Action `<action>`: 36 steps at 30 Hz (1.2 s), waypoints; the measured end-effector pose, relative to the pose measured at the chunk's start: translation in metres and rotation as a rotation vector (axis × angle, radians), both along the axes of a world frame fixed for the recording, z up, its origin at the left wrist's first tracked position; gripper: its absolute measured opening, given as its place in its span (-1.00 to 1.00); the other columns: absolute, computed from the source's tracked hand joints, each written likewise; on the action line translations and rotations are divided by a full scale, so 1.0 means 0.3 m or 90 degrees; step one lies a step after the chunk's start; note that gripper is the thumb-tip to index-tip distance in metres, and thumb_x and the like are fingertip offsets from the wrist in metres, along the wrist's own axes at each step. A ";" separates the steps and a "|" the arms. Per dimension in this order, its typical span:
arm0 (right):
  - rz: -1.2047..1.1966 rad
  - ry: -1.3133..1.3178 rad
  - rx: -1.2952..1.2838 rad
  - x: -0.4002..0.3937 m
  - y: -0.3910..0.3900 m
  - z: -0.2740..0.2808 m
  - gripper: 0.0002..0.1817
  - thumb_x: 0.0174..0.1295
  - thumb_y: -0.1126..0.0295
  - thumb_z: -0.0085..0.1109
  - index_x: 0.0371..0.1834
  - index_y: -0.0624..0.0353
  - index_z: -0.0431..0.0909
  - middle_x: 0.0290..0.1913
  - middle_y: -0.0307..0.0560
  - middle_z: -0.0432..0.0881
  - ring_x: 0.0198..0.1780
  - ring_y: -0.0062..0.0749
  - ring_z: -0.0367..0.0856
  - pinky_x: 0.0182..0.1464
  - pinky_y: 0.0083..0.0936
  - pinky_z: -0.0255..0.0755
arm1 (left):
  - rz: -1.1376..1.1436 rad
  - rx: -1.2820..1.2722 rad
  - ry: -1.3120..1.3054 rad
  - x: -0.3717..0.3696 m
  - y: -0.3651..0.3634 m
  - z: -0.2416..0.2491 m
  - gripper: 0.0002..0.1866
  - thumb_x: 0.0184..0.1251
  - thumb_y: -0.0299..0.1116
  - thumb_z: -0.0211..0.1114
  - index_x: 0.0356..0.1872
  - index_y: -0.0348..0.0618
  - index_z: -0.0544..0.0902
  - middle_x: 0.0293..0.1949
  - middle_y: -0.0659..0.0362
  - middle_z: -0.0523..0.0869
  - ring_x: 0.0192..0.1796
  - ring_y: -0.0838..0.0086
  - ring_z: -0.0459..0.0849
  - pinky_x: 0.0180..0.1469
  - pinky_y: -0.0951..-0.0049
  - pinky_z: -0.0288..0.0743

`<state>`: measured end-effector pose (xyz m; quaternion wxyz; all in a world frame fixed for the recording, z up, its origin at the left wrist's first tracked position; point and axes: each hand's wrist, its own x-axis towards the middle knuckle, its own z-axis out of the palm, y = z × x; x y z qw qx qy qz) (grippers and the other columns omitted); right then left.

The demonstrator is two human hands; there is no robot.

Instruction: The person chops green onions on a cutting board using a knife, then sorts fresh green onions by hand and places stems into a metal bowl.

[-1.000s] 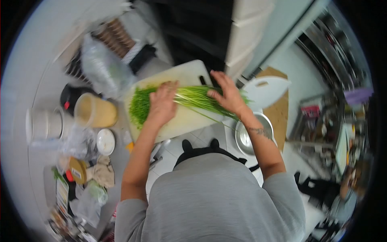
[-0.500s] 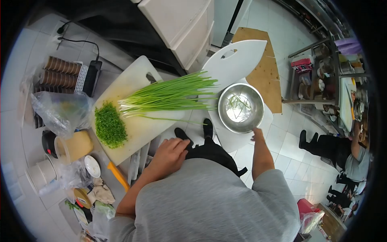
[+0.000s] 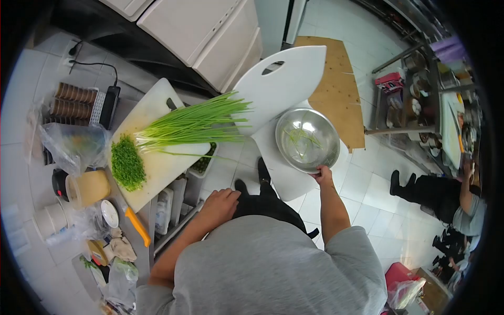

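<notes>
1. The right hand [image 3: 324, 174] holds the near rim of a steel bowl [image 3: 307, 139]. The fingers are closed on the rim, but the hand is small in the view and the single fingers are hard to make out.
2. The bowl sits on a white surface [image 3: 281, 176] low beside the counter, with a few thin green strands inside it.
3. The left hand [image 3: 220, 203] is at the front of the person's body, against a dark apron [image 3: 265, 202]. The fingers are curled loosely. I cannot tell if they hold anything, because the palm is turned away.
4. A white cutting board [image 3: 157, 168] lies on the counter. A bunch of long green chives [image 3: 197, 123] lies across it, and their tips reach over the board's edge toward the bowl.
5. A pile of chopped chives [image 3: 126, 164] is at the left end of the board.
6. A knife with an orange handle [image 3: 137, 227] lies near the board; its blade is mostly hidden.
7. At the right edge another person [image 3: 451, 199] is only partly visible, cut off by the dark border.
</notes>
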<state>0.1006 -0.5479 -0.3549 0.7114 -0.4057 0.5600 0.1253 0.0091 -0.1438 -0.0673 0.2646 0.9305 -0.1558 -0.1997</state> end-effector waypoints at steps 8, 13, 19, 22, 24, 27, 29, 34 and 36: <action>0.078 -0.129 -0.012 -0.207 -0.139 0.301 -0.64 0.15 0.53 0.07 0.04 0.42 0.42 -0.15 0.12 0.59 -0.10 -0.04 0.65 -0.06 -0.01 0.67 | -0.186 0.033 -0.001 0.020 -0.077 -0.191 -0.78 0.35 -0.39 0.16 -0.03 -0.17 0.57 -0.17 0.02 0.60 -0.06 0.06 0.62 0.01 0.08 0.50; 0.009 -0.071 -0.007 -0.405 -0.240 0.318 -0.62 0.10 0.58 -0.01 0.03 0.39 0.38 -0.02 0.13 0.49 -0.02 0.02 0.58 0.00 0.11 0.65 | -0.152 0.043 0.039 -0.043 -0.148 -0.299 -0.83 0.33 -0.39 0.14 -0.14 -0.20 0.56 -0.16 -0.07 0.60 -0.09 -0.03 0.63 -0.03 0.01 0.50; -0.023 -0.087 -0.042 -0.540 -0.305 0.447 -0.54 0.08 0.62 -0.08 0.12 0.42 0.28 0.09 0.22 0.42 0.09 0.16 0.52 0.03 0.22 0.61 | -0.147 0.083 0.198 -0.234 -0.159 -0.398 -0.75 0.28 -0.35 0.10 -0.12 -0.25 0.61 -0.05 -0.14 0.61 -0.02 -0.05 0.64 0.02 -0.03 0.53; -0.013 -0.107 -0.027 -0.507 -0.393 0.458 -0.56 0.08 0.60 -0.05 0.09 0.49 0.28 0.07 0.24 0.43 0.05 0.13 0.55 -0.04 0.12 0.67 | -0.205 0.181 0.288 -0.259 -0.164 -0.480 -0.71 0.27 -0.33 0.11 -0.06 -0.24 0.61 0.02 -0.18 0.57 0.05 -0.05 0.62 0.08 0.00 0.52; 0.004 -0.136 -0.027 -0.466 -0.439 0.502 -0.58 0.08 0.60 -0.04 0.06 0.51 0.31 0.03 0.24 0.46 0.01 0.11 0.59 -0.07 0.08 0.70 | -0.141 0.216 0.284 -0.210 -0.207 -0.564 -0.69 0.25 -0.32 0.14 -0.04 -0.23 0.61 0.04 -0.20 0.55 0.08 -0.07 0.61 0.11 0.01 0.52; 0.067 -0.180 -0.045 -0.397 -0.568 0.556 -0.59 0.06 0.61 -0.03 0.04 0.51 0.35 -0.03 0.22 0.51 -0.07 0.08 0.64 -0.12 0.06 0.72 | -0.004 0.196 0.254 -0.066 -0.326 -0.692 -0.67 0.23 -0.31 0.16 -0.04 -0.25 0.62 0.06 -0.22 0.54 0.10 -0.11 0.60 0.15 0.01 0.51; 0.142 -0.195 -0.061 -0.337 -0.704 0.575 -0.54 0.06 0.61 -0.02 0.10 0.48 0.31 -0.05 0.15 0.51 -0.13 0.03 0.65 -0.14 0.07 0.71 | 0.113 0.152 0.227 0.064 -0.427 -0.800 -0.65 0.23 -0.29 0.17 -0.02 -0.25 0.61 0.08 -0.23 0.52 0.11 -0.15 0.58 0.14 -0.03 0.51; 0.200 -0.215 -0.157 -0.174 -0.876 0.759 -0.47 0.04 0.62 0.02 0.16 0.48 0.28 -0.07 0.17 0.58 -0.20 -0.04 0.71 -0.36 -0.15 0.75 | 0.283 0.009 0.136 0.278 -0.800 -0.870 -0.74 0.20 -0.31 0.17 -0.23 -0.29 0.67 -0.17 -0.24 0.69 -0.08 -0.12 0.67 0.04 0.00 0.54; 0.231 -0.213 -0.148 -0.107 -0.955 0.781 -0.47 0.04 0.62 0.02 0.17 0.48 0.28 -0.05 0.18 0.58 -0.21 -0.04 0.71 -0.34 -0.15 0.76 | 0.173 -0.060 0.120 0.258 -0.951 -0.848 -0.75 0.19 -0.30 0.16 -0.31 -0.29 0.68 -0.24 -0.23 0.70 -0.14 -0.11 0.67 -0.01 -0.01 0.54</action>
